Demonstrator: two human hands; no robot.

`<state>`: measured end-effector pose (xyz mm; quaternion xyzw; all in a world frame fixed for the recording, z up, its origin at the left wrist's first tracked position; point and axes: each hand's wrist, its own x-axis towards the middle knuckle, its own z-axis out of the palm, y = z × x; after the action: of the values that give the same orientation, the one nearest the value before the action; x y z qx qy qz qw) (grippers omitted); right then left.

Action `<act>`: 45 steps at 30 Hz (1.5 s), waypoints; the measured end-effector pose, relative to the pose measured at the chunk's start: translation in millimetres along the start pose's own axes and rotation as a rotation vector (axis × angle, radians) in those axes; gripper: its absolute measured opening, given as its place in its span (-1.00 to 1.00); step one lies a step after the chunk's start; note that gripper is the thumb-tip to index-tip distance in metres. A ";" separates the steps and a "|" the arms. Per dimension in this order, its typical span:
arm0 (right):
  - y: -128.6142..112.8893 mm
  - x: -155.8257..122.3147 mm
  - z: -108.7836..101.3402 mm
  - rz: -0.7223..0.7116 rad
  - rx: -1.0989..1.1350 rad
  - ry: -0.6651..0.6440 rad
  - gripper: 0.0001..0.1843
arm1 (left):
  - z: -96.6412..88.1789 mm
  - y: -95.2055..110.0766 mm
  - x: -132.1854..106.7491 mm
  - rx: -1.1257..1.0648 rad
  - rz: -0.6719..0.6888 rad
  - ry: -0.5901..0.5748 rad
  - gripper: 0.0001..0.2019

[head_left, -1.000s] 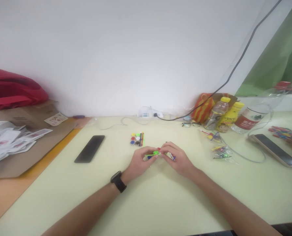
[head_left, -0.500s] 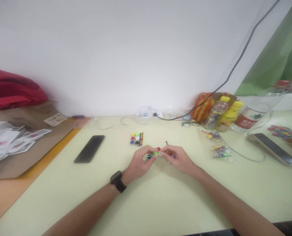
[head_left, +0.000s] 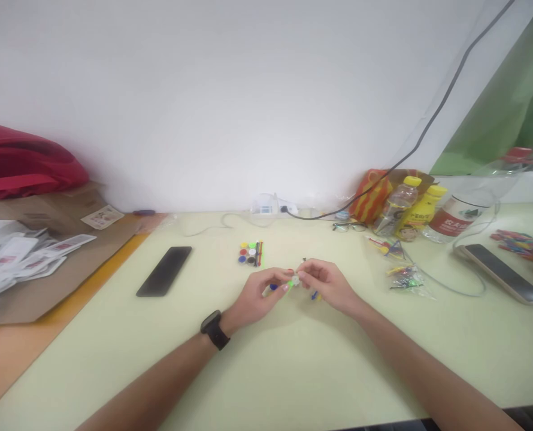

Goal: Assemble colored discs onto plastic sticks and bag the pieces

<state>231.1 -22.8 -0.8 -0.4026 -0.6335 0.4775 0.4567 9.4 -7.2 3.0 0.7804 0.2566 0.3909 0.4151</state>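
At the left of the frame, a black smartphone [head_left: 164, 272] is laid flat on the tabletop [head_left: 266, 365], well apart from the work. Near the centre, coloured discs [head_left: 242, 252] are set in rows just beside thin coloured sticks [head_left: 259, 254], probably so that each can be picked out by colour. Below them, a small green piece [head_left: 290, 284] is clamped between the thumb and forefinger of the left hand [head_left: 255, 296], seemingly to be kept steady. Against it, at the frame's centre, a small white piece [head_left: 296, 279] is met by the fingers of the right hand [head_left: 332, 287], drawn together at its edge, apparently for fine control. Under that hand, blue and yellow parts [head_left: 315, 296] are partly hidden. Farther right, more parts are kept in clear plastic bags [head_left: 405, 280]. Compared with half a second ago, the white piece is more fully exposed, while less of the green is seen.
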 end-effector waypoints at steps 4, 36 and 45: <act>1.0 0.0 -1.3 -0.034 -0.023 0.081 -0.60 | -0.6 -2.6 3.8 -0.110 -0.053 0.003 -0.81; -3.0 -6.9 6.8 -0.017 0.022 -0.059 -0.68 | 0.5 -13.1 2.3 -0.247 -0.207 0.052 -0.77; -3.0 -7.6 8.9 -0.020 -0.011 -0.073 -0.72 | 0.1 -16.2 0.9 -0.225 -0.185 0.065 -0.80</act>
<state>224.3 -32.8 -0.5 -0.3811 -0.6564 0.4836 0.4359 8.8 1.9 -10.5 0.6889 0.2952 0.4026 0.5255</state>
